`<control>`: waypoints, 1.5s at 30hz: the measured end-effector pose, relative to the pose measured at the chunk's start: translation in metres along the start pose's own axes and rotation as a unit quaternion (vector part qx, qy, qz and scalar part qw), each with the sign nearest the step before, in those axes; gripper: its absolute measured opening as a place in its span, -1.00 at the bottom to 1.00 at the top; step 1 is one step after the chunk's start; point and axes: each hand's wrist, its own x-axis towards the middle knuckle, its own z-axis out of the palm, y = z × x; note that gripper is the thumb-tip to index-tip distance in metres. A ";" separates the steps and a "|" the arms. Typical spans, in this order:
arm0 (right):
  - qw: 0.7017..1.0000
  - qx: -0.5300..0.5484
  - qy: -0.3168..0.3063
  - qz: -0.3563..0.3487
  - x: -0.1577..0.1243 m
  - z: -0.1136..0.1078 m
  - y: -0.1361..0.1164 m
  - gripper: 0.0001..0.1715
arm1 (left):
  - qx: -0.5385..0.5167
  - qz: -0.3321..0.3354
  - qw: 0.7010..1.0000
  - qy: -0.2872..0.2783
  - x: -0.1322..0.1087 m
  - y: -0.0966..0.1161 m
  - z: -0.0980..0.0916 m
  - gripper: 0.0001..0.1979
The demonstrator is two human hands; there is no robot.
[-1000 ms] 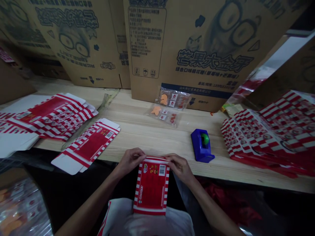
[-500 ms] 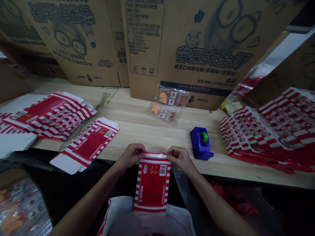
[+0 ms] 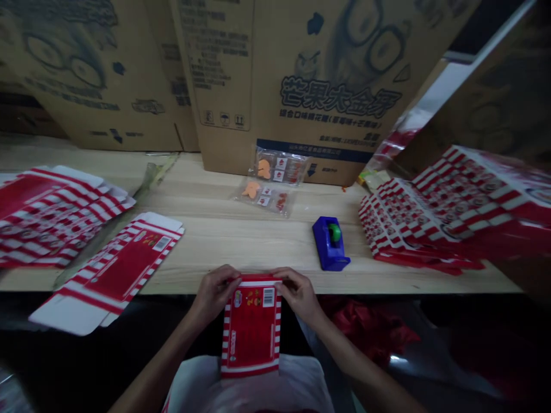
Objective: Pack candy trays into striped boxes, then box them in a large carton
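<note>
A red-and-white striped carton [image 3: 252, 332] is held against my body, its printed side with a barcode facing up. My left hand [image 3: 215, 292] pinches its far left corner. At the far right corner my right hand [image 3: 299, 292] grips the same edge, with the thumb on the printed face. The far end of the carton, between the two hands, looks folded over. Beyond my right hand a blue tape dispenser [image 3: 330, 244] with a green hub stands on the wooden table [image 3: 206, 241].
Flattened striped cartons [image 3: 51, 218] are piled at the left, and one flat carton [image 3: 124, 258] overhangs the table edge. Two clear packets [image 3: 269, 195] lie before a large cardboard box [image 3: 301, 132]. Several striped cartons [image 3: 426, 212] stand stacked at the right.
My view has swung right, so the table's things sit further left. Both hands keep hold of the carton's far end; the fingers have moved over its edge, where the flap now looks more folded in.
</note>
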 end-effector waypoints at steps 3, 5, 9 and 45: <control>0.990 -0.093 0.095 -0.038 0.004 -0.031 -0.007 -0.77 | -0.041 -0.017 0.999 -0.016 0.001 -0.004 -0.001 -0.79; 0.956 -0.160 0.241 -0.045 0.008 -0.064 -0.008 -0.79 | -0.080 -0.038 0.996 -0.026 0.001 -0.007 0.000 -0.78; 0.913 -0.170 0.371 0.022 0.016 -0.123 0.004 -0.80 | -0.108 -0.055 0.992 -0.033 -0.002 -0.008 0.007 -0.79; 0.996 -0.045 0.071 0.025 -0.007 -0.051 0.002 -0.72 | -0.050 -0.059 0.959 -0.272 0.061 0.011 -0.020 -0.77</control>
